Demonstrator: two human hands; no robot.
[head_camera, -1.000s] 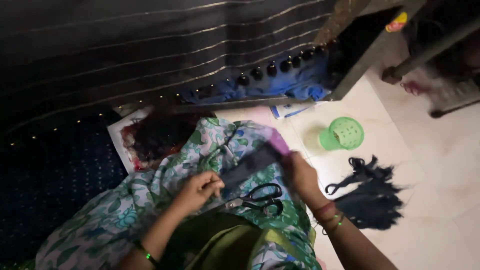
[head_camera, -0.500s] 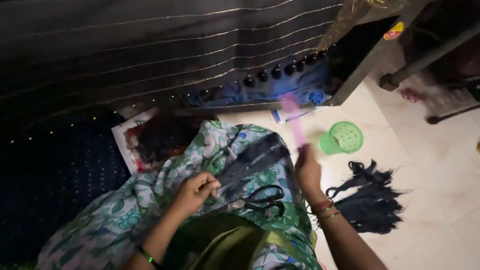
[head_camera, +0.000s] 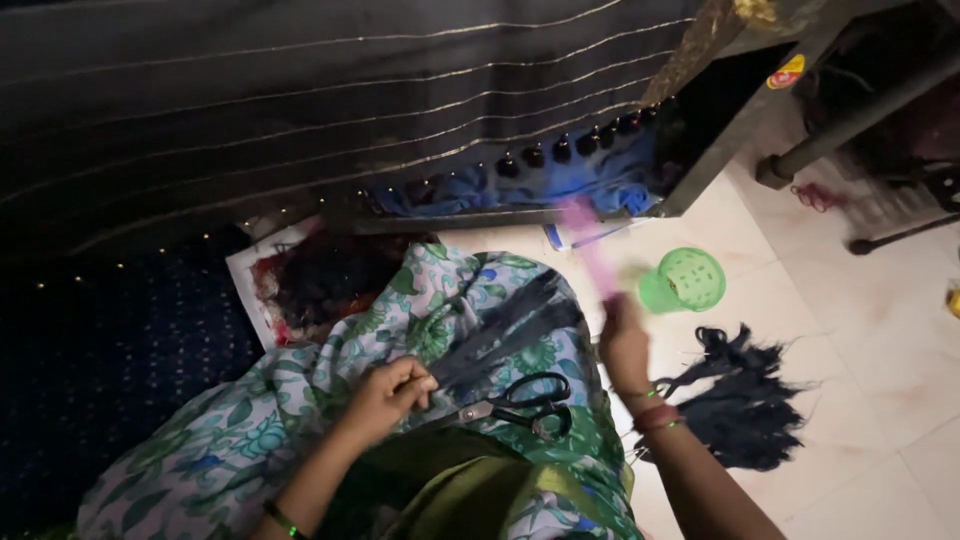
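My left hand (head_camera: 388, 398) pinches the near end of a bundle of dark threads (head_camera: 510, 330) that fans out over the green floral cloth (head_camera: 300, 400) on my lap. My right hand (head_camera: 624, 345) is raised over the floor at the right and grips a pink comb-like stick (head_camera: 592, 248), blurred by motion, pointing away from me. Black-handled scissors (head_camera: 515, 403) lie on the cloth between my two hands, just right of the left hand.
A green mesh cup (head_camera: 684, 281) lies on the tiled floor. A heap of dark threads (head_camera: 745, 400) lies right of my right wrist. Dark striped fabric (head_camera: 300, 110) hangs ahead over a frame edged with black tassels (head_camera: 560, 152). A metal leg (head_camera: 850, 120) stands far right.
My right hand has swung the pink stick off the thread bundle, outward and to the right. The left hand keeps its hold on the threads. The scissors have not moved.
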